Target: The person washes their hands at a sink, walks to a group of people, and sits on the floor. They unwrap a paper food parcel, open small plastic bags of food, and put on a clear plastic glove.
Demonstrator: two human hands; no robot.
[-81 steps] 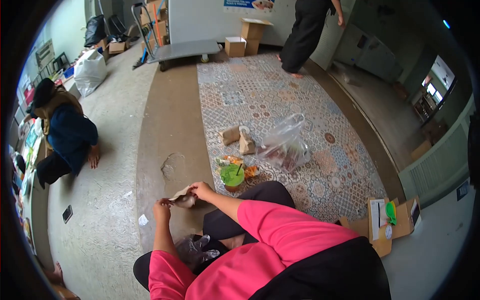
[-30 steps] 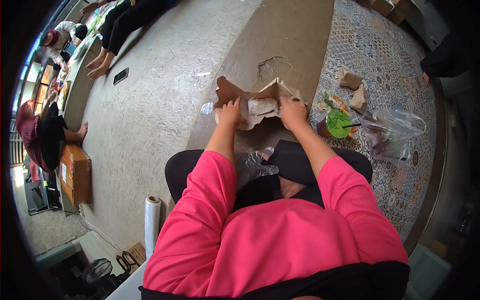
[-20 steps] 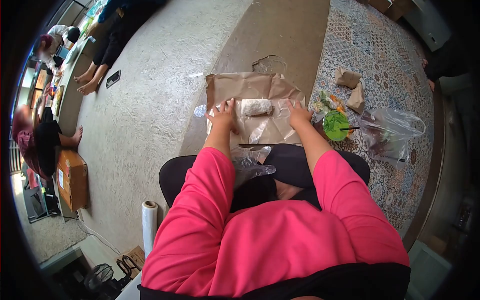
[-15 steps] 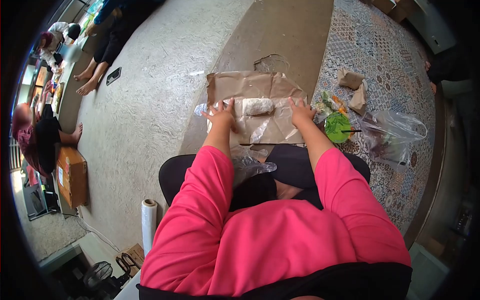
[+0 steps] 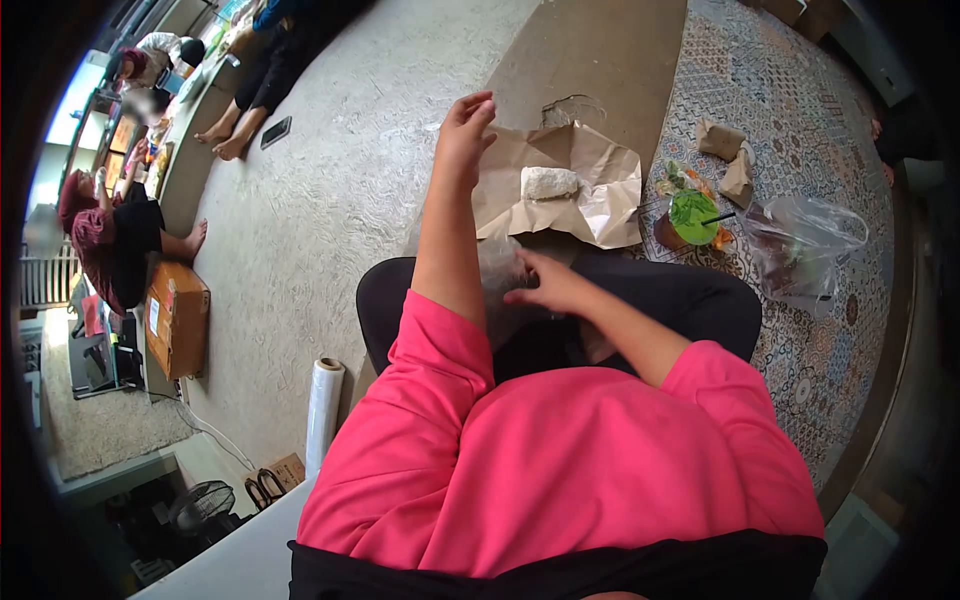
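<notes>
A white, rough-surfaced oblong bundle lies on a creased sheet of brown paper on the floor. My left hand is raised over the paper's left edge, fingers loosely bent and apart, with no object visible in it. Over my lap, my right hand has its thumb and fingers spread beside a crumpled clear plastic bag, its fingertips right at the plastic.
To the right stand a drink with a green top, crumpled brown paper and a clear carrier bag. A plastic film roll is at left, near a cardboard box. People sit at far left; a phone lies nearby.
Both hands have left the brown paper: my left hand rose up and away, my right hand came back to the plastic on my lap. The paper's edges now curl up. The view has shifted.
</notes>
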